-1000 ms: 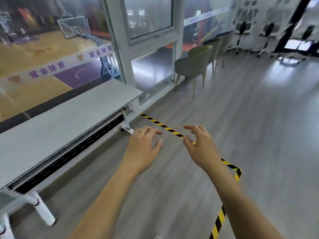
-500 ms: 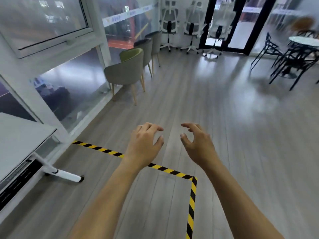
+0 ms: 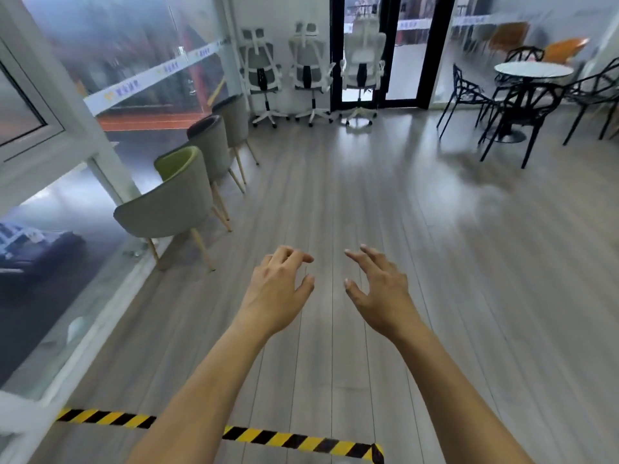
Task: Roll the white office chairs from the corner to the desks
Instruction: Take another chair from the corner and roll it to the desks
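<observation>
We can find writing in only 1 place. A white band (image 3: 157, 73) runs along the glass wall (image 3: 117, 45) on the left. It has small blue and yellow marks on it, but they are too blurry to read.

The 3 white office chairs stand side by side in the far corner, well away from our hands. The left chair (image 3: 261, 67) and the middle chair (image 3: 310, 63) are by the white wall (image 3: 284, 15). The right chair (image 3: 363, 58) is in front of the black door frame (image 3: 335, 51). Each one has a mesh back, a headrest on top, a dark strip down the middle and a white star-shaped foot.

Our left hand (image 3: 278, 291) and right hand (image 3: 378, 291) are out in front of us, palms down, near each other but not touching. The fingers are spread a little and softly bent — both hands hold nothing.

The floor (image 3: 435, 262) is made of long grey planks that look like wood, shiny where the light falls. A strip of yellow and black striped tape (image 3: 291, 442) lies flat across it under our arms. On the left are 3 round tub chairs (image 3: 174, 202) with soft grey cloth and thin wooden legs; the nearest one is green inside. On the right, black chairs (image 3: 516, 105) made of thin bars stand around a small round table (image 3: 532, 70) with a pale top.
</observation>
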Motion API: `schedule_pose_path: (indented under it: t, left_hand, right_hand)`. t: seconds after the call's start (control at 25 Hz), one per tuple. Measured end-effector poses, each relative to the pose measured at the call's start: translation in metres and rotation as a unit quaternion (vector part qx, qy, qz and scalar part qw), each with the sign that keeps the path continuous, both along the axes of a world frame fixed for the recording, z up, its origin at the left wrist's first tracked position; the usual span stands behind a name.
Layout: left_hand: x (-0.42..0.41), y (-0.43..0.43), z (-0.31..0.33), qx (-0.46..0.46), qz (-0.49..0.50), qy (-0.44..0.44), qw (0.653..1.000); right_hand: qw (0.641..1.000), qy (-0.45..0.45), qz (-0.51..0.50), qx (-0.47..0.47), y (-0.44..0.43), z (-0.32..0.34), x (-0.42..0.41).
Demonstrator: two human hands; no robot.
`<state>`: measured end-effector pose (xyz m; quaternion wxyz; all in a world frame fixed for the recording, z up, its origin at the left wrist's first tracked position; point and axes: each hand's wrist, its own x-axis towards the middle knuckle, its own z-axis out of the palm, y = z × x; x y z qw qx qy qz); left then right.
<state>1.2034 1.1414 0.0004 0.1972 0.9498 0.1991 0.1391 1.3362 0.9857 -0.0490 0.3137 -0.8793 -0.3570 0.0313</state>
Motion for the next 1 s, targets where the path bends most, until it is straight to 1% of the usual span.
schedule_pose_path:
  t: [0.12, 0.2, 0.32, 0.52, 0.68, 0.88, 1.0]
  left_hand:
    - [0.089, 0.052, 0.01, 0.033, 0.018, -0.009, 0.999]
    - [0.138, 0.083, 0.012, 0.04, 0.04, -0.007, 0.998]
    - [0.224, 0.139, 0.003, 0.044, 0.048, -0.003, 0.998]
    - [0.374, 0.25, -0.016, 0.031, 0.035, -0.018, 0.999]
    - [0.508, 0.338, -0.008, 0.02, 0.019, -0.026, 0.999]
    - [0.668, 0.416, 0.0, 0.018, -0.033, -0.024, 0.999]
    - [0.773, 0.466, -0.003, 0.024, -0.044, -0.03, 0.998]
  right_hand:
    - [1.0, -0.003, 0.005, 0.008, 0.062, 0.012, 0.096]
    - [1.0, 0.002, 0.009, 0.021, 0.097, 0.015, 0.146]
    - [1.0, 0.002, 0.012, 0.02, 0.152, 0.012, 0.232]
    - [1.0, -0.001, -0.001, 0.02, 0.259, 0.008, 0.384]
    - [1.0, -0.001, -0.006, 0.011, 0.344, 0.019, 0.506]
    - [0.998, 0.006, -0.059, 0.017, 0.412, 0.021, 0.655]
    - [0.997, 0.01, -0.071, 0.025, 0.459, 0.015, 0.757]
